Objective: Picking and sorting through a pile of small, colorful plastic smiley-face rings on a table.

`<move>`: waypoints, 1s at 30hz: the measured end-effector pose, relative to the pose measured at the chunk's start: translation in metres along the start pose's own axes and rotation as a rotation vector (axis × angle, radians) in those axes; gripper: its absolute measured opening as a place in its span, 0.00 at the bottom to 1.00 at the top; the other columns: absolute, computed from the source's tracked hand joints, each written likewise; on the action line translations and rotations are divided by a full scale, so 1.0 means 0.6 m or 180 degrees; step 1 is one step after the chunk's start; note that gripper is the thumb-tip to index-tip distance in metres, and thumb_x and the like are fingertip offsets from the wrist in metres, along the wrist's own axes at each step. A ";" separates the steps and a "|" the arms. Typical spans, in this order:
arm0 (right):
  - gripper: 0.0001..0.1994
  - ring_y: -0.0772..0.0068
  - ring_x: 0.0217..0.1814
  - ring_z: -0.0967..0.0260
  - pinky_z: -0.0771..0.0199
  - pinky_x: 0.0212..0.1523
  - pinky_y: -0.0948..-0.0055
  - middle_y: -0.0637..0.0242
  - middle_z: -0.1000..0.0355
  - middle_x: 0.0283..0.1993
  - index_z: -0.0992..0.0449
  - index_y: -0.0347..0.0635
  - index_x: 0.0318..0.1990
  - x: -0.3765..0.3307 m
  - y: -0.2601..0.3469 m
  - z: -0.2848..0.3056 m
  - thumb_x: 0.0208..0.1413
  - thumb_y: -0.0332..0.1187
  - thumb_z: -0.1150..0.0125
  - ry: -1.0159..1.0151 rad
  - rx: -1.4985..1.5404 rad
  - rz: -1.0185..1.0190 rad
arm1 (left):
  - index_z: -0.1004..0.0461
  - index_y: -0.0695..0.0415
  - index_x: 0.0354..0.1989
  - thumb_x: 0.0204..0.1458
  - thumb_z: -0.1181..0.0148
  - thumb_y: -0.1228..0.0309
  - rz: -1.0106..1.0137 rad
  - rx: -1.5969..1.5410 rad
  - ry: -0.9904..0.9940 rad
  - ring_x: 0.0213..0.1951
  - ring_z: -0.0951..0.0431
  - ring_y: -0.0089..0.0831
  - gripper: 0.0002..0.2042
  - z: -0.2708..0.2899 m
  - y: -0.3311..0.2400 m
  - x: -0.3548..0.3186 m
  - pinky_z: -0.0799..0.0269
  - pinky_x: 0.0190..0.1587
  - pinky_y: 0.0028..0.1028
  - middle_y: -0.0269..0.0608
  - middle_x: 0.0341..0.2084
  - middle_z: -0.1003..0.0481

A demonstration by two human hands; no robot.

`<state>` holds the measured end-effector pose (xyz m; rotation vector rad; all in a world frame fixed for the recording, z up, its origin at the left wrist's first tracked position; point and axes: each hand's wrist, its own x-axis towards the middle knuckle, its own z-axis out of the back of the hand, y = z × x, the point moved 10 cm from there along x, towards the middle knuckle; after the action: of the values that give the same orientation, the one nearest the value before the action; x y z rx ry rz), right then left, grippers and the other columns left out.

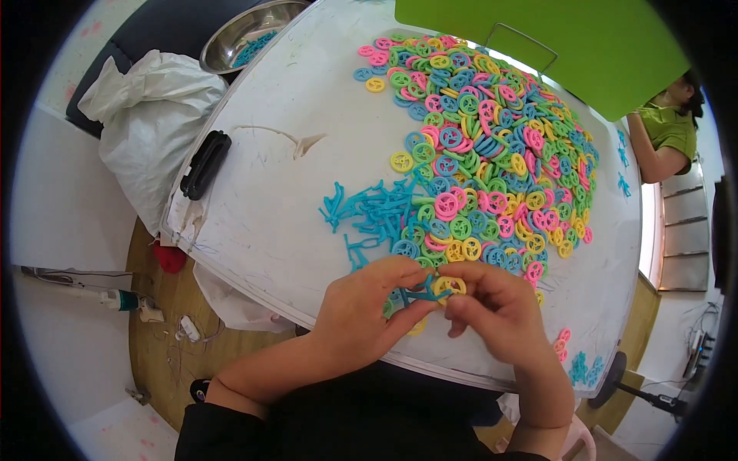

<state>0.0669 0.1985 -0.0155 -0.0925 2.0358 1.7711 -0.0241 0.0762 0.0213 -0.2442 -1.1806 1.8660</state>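
Note:
Near the front edge of the white table [261,223], my left hand [355,309] is closed on a blue plastic frame piece [417,295] with thin arms. My right hand [498,309] pinches a small yellow spoked toy wheel [449,287] against the end of that piece. Whether the wheel is seated on the piece I cannot tell. Just beyond my hands lies a tangle of similar blue frame pieces [377,209]. A large heap of pink, green, yellow and blue wheels [492,154] spreads behind and to the right.
A black oblong case [205,164] rests by the left edge. Beyond that edge are a white sack [154,115] and a metal bowl [238,34] holding blue pieces. A green panel [553,46] stands at the back, with another person [667,138] at right. Small pieces [580,367] lie near the right corner.

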 end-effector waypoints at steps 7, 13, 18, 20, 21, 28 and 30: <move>0.27 0.77 0.44 0.28 0.25 0.45 0.75 0.64 0.29 0.44 0.37 0.37 0.68 -0.008 0.046 -0.024 0.60 0.19 0.44 0.0113 -0.0845 0.0966 | 0.23 0.57 0.46 0.47 0.27 0.72 -0.0487 0.0343 -0.0141 0.39 0.17 0.39 0.17 0.068 -0.018 -0.013 0.22 0.41 0.32 0.42 0.39 0.19; 0.21 0.78 0.40 0.29 0.27 0.42 0.77 0.66 0.28 0.40 0.30 0.36 0.60 -0.007 0.063 0.035 0.59 0.18 0.43 -0.0470 -0.1370 0.1307 | 0.21 0.64 0.41 0.45 0.31 0.79 0.1571 -0.0230 0.0118 0.37 0.19 0.28 0.13 0.321 0.123 -0.096 0.24 0.42 0.25 0.39 0.36 0.19; 0.12 0.75 0.36 0.28 0.27 0.38 0.77 0.64 0.25 0.36 0.22 0.35 0.48 -0.001 0.072 0.000 0.57 0.18 0.41 -0.0378 -0.1925 0.1536 | 0.20 0.64 0.42 0.45 0.31 0.74 0.2711 0.1622 0.1025 0.32 0.18 0.35 0.14 0.337 0.353 -0.210 0.23 0.39 0.31 0.48 0.33 0.18; 0.11 0.71 0.33 0.27 0.27 0.35 0.75 0.61 0.25 0.35 0.21 0.35 0.45 -0.001 0.077 -0.005 0.55 0.18 0.39 -0.0427 -0.2177 0.1626 | 0.21 0.66 0.46 0.46 0.32 0.72 0.2836 0.1519 0.0628 0.35 0.16 0.42 0.18 0.319 0.459 -0.264 0.22 0.40 0.35 0.52 0.37 0.18; 0.11 0.71 0.33 0.27 0.27 0.35 0.75 0.61 0.25 0.35 0.21 0.35 0.45 -0.001 0.078 -0.007 0.55 0.18 0.39 -0.0395 -0.2171 0.1645 | 0.22 0.65 0.48 0.47 0.33 0.71 0.2217 0.2005 0.0316 0.38 0.17 0.46 0.19 0.322 0.496 -0.278 0.23 0.42 0.38 0.53 0.39 0.18; 0.13 0.64 0.33 0.27 0.30 0.29 0.68 0.66 0.25 0.34 0.20 0.41 0.43 -0.021 0.085 -0.026 0.48 0.21 0.34 -0.0567 -0.3188 0.2245 | 0.20 0.55 0.49 0.53 0.37 0.65 0.1662 0.2058 0.1859 0.44 0.19 0.49 0.16 0.163 0.383 -0.235 0.24 0.44 0.41 0.53 0.42 0.19; 0.14 0.64 0.33 0.28 0.30 0.28 0.67 0.67 0.26 0.34 0.19 0.43 0.43 -0.019 0.075 -0.055 0.47 0.22 0.34 -0.0409 -0.3457 0.2435 | 0.18 0.53 0.46 0.54 0.38 0.66 0.1165 0.0786 0.2822 0.41 0.19 0.47 0.13 0.091 0.213 -0.189 0.24 0.41 0.38 0.49 0.39 0.19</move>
<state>0.0533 0.1723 0.0329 0.5202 0.8135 3.0483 -0.0624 -0.0640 -0.0836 -1.0717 -0.3027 1.8470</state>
